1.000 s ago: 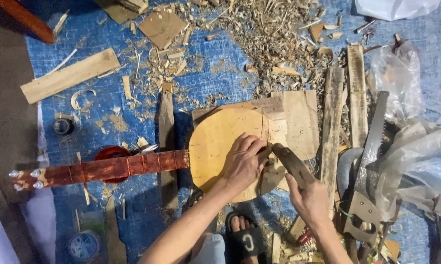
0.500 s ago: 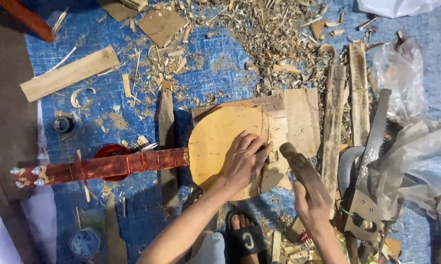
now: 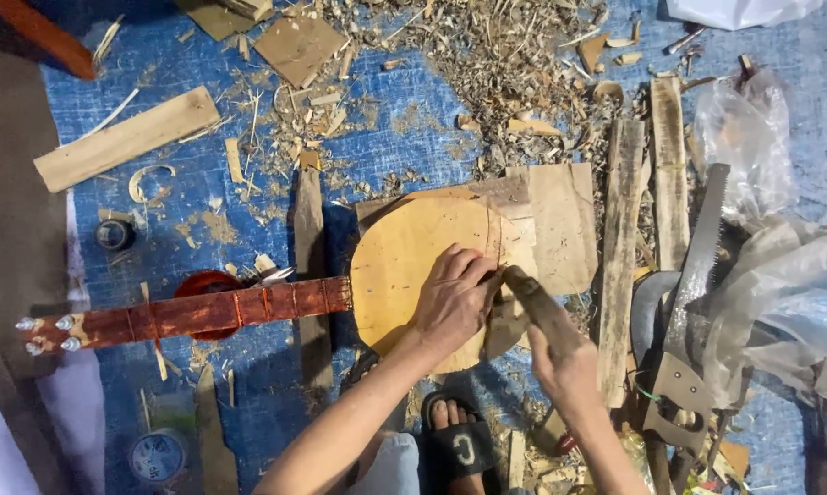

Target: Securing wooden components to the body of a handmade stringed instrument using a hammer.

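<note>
Two hands are working over a blue tarp (image 3: 413,174) that is covering the floor. Wood shavings (image 3: 514,55) are lying thick on the tarp beyond the round wooden body (image 3: 404,266), and a pale plank (image 3: 125,137) is lying well off to the left of it. Just beside the body on the right, several rough wooden strips (image 3: 619,257) are lying on end, and past them a handsaw (image 3: 693,302) is resting against crumpled clear plastic (image 3: 780,284). A small dark tin (image 3: 115,235) is sitting left of the body, above the reddish neck (image 3: 202,312).

The round wooden body is lying flat at the centre of the tarp, with the reddish neck joined to its left edge and running leftwards to the tuning pegs (image 3: 42,335).

You are pressing your left hand (image 3: 454,298) palm-down on the right part of the body, fingers bent and spread, gripping nothing. You are closing your right hand (image 3: 564,362) round the handle of a dark-handled tool (image 3: 528,298), just off the body's right rim. The tool's tip is meeting the rim right beside your left fingertips (image 3: 487,275). Your sandalled foot (image 3: 454,440) is resting just below the body.
</note>
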